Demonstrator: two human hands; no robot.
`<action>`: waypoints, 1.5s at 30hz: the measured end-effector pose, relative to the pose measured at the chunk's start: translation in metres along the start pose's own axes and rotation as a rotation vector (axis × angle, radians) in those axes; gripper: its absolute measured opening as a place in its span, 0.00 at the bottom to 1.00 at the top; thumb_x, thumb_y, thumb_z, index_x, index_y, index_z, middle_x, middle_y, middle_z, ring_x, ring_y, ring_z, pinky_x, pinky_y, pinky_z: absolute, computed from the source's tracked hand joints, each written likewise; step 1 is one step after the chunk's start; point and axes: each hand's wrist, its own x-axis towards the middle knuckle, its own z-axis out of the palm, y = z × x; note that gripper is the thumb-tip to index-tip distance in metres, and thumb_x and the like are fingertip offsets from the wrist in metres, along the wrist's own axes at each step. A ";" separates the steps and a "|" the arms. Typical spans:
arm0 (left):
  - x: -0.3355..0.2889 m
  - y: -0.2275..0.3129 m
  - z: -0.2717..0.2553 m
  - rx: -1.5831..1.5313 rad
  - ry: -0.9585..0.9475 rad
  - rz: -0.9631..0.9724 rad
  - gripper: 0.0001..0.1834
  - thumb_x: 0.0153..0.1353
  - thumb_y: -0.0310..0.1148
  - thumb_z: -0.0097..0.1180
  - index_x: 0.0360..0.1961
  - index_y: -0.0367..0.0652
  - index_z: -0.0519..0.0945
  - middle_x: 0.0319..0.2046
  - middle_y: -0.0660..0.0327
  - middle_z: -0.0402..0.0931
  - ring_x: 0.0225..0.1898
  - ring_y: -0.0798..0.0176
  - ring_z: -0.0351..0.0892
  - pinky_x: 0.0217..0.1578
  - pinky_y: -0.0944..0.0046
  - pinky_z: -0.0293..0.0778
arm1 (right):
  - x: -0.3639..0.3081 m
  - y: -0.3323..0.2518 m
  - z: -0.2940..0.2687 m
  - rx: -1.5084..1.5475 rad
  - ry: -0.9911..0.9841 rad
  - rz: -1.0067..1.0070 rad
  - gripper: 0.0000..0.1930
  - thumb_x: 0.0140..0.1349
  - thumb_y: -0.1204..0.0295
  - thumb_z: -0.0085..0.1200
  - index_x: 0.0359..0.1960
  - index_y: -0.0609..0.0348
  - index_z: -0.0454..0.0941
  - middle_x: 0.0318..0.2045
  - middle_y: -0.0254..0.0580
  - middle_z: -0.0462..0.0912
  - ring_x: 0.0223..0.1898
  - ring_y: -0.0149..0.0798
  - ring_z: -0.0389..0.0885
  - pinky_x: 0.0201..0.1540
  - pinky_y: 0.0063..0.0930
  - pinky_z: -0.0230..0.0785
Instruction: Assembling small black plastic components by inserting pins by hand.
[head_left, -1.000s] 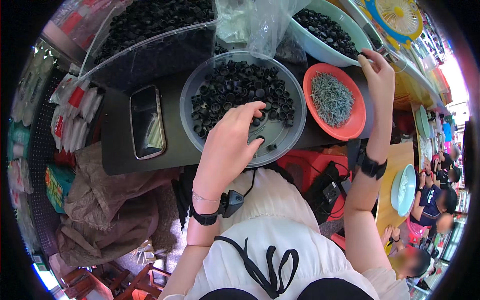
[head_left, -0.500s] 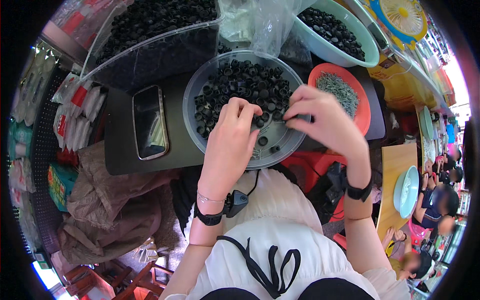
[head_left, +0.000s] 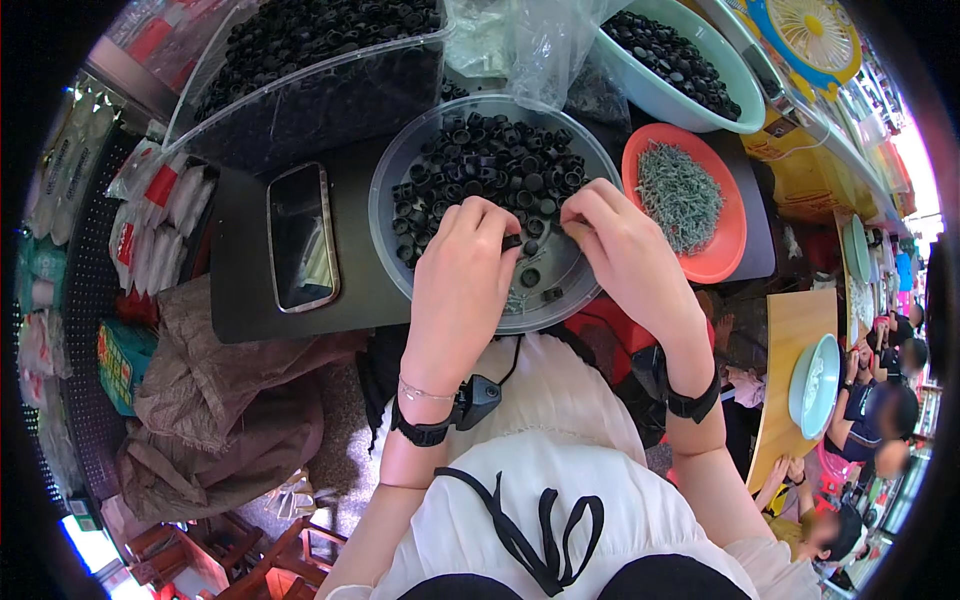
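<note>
A round clear plastic basin holds a heap of small black plastic caps, with a few loose ones and some screws on its near floor. Over the near left of the basin, my left hand is closed, a small black cap pinched between thumb and fingers. My right hand hovers at the basin's right side with thumb and fingertips pressed together. Whatever those fingertips hold is too small or hidden to make out.
To the right of the basin is an orange dish of grey screws. A phone lies on the black tabletop. Behind stand a clear bin and a pale green tub, both with black parts. Other people sit far right.
My right hand has come left and inward, nearer my left hand; the black piece seen at its fingertips no longer shows. My left hand stays about in place, its cap now visible.
</note>
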 end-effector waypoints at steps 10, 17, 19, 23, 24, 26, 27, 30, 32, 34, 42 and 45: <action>0.003 0.001 0.005 0.071 0.045 0.058 0.16 0.57 0.28 0.66 0.48 0.43 0.85 0.42 0.59 0.76 0.48 0.55 0.78 0.48 0.55 0.76 | -0.022 -0.008 0.004 0.283 0.142 0.043 0.09 0.60 0.86 0.58 0.41 0.64 0.79 0.37 0.43 0.79 0.36 0.43 0.83 0.39 0.31 0.76; 0.021 0.001 0.010 0.127 0.092 0.084 0.07 0.52 0.29 0.69 0.35 0.44 0.88 0.37 0.64 0.81 0.45 0.56 0.79 0.45 0.57 0.77 | -0.035 -0.016 0.002 0.448 0.263 0.151 0.12 0.55 0.89 0.60 0.41 0.65 0.79 0.35 0.42 0.81 0.36 0.36 0.84 0.39 0.28 0.76; 0.024 0.002 0.012 0.137 0.100 0.096 0.07 0.51 0.29 0.69 0.33 0.44 0.88 0.36 0.64 0.83 0.44 0.57 0.80 0.45 0.58 0.77 | -0.037 -0.015 -0.001 0.467 0.257 0.146 0.12 0.55 0.89 0.59 0.41 0.65 0.79 0.35 0.43 0.81 0.36 0.37 0.84 0.40 0.29 0.75; 0.024 0.004 0.013 0.142 0.072 0.051 0.07 0.50 0.29 0.69 0.32 0.44 0.88 0.36 0.63 0.85 0.43 0.57 0.81 0.45 0.59 0.77 | -0.042 -0.019 -0.008 0.446 0.282 0.112 0.12 0.55 0.89 0.58 0.40 0.66 0.79 0.34 0.43 0.81 0.37 0.37 0.83 0.41 0.29 0.75; 0.024 0.003 0.013 0.151 0.079 0.056 0.07 0.50 0.28 0.69 0.33 0.44 0.88 0.36 0.63 0.85 0.43 0.57 0.81 0.45 0.59 0.77 | -0.043 -0.018 -0.009 0.435 0.286 0.106 0.12 0.54 0.90 0.59 0.39 0.66 0.79 0.36 0.42 0.81 0.36 0.37 0.85 0.41 0.29 0.76; 0.023 0.002 0.015 0.137 0.076 0.043 0.07 0.51 0.28 0.69 0.33 0.44 0.88 0.36 0.62 0.84 0.42 0.56 0.81 0.44 0.58 0.77 | -0.047 -0.016 -0.007 0.465 0.335 0.093 0.12 0.54 0.90 0.59 0.39 0.66 0.79 0.38 0.43 0.81 0.36 0.36 0.85 0.41 0.28 0.77; 0.023 0.003 0.015 0.144 0.078 0.057 0.07 0.51 0.28 0.69 0.33 0.44 0.88 0.36 0.62 0.84 0.42 0.56 0.81 0.44 0.58 0.77 | -0.049 -0.016 -0.005 0.496 0.365 0.083 0.12 0.53 0.89 0.60 0.39 0.67 0.79 0.40 0.43 0.81 0.36 0.36 0.86 0.41 0.27 0.78; 0.021 0.002 0.015 0.151 0.092 0.096 0.09 0.51 0.28 0.69 0.35 0.44 0.87 0.37 0.64 0.84 0.41 0.56 0.80 0.43 0.59 0.77 | -0.056 -0.015 0.000 0.567 0.402 0.120 0.10 0.52 0.88 0.63 0.37 0.68 0.81 0.44 0.44 0.81 0.37 0.33 0.87 0.43 0.25 0.81; 0.018 0.006 0.011 0.139 0.083 0.082 0.10 0.51 0.27 0.68 0.37 0.44 0.85 0.37 0.62 0.84 0.43 0.55 0.79 0.45 0.57 0.76 | -0.060 -0.017 0.003 0.605 0.421 0.129 0.10 0.52 0.87 0.64 0.37 0.68 0.82 0.45 0.44 0.81 0.38 0.33 0.87 0.44 0.25 0.81; 0.015 0.010 0.006 0.128 0.072 0.064 0.11 0.52 0.26 0.67 0.38 0.43 0.84 0.38 0.61 0.83 0.45 0.55 0.79 0.47 0.55 0.76 | -0.063 -0.020 0.006 0.646 0.493 0.128 0.09 0.53 0.86 0.66 0.37 0.68 0.84 0.47 0.44 0.81 0.40 0.33 0.86 0.46 0.24 0.81; -0.016 0.046 -0.008 -0.411 0.116 0.166 0.17 0.54 0.18 0.67 0.45 0.37 0.81 0.41 0.60 0.84 0.44 0.67 0.84 0.46 0.66 0.81 | -0.077 -0.035 0.010 0.736 0.665 0.027 0.10 0.53 0.86 0.67 0.37 0.65 0.85 0.45 0.44 0.83 0.47 0.35 0.84 0.48 0.26 0.77; -0.028 0.050 -0.012 -0.446 0.123 0.255 0.19 0.52 0.16 0.69 0.46 0.37 0.80 0.43 0.59 0.82 0.44 0.66 0.84 0.46 0.67 0.81 | -0.083 -0.043 0.007 0.704 0.669 0.028 0.10 0.52 0.87 0.66 0.37 0.65 0.85 0.41 0.43 0.85 0.43 0.36 0.85 0.46 0.26 0.78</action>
